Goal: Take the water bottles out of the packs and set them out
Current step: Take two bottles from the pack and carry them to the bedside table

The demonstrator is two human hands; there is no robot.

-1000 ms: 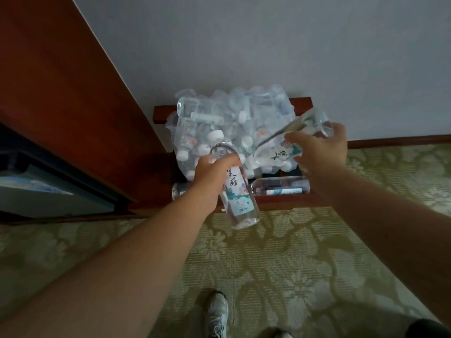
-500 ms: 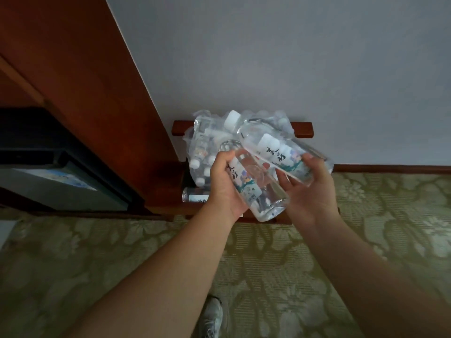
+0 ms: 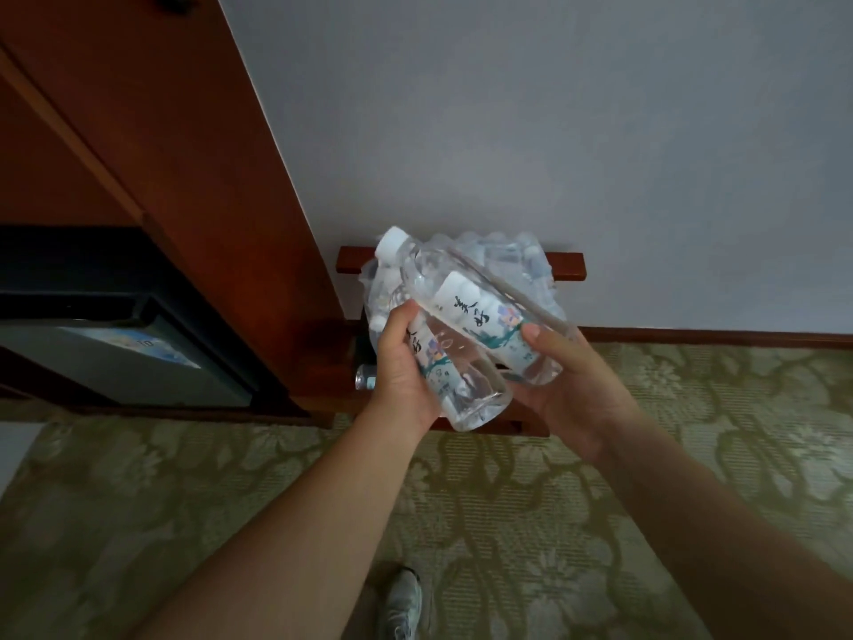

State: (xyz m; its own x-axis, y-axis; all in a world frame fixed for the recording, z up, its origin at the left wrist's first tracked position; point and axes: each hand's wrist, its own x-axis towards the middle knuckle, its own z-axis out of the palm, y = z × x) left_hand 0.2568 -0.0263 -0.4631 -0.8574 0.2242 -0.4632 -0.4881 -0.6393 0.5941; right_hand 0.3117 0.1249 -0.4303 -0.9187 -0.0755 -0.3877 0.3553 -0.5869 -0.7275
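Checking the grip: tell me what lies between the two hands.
Head view: two water bottles, touching. The left hand grips the lower bottle, and the right hand holds the upper bottle.

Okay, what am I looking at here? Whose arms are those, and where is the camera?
There is no machine here. A person wears a camera on the head, looking forward and down, so the two arms are their own. The left hand grips one water bottle. The right hand grips a second bottle, held at a slant. Behind them a wrapped pack of bottles sits on a wooden rack. Below are the patterned carpet and the person's shoe.
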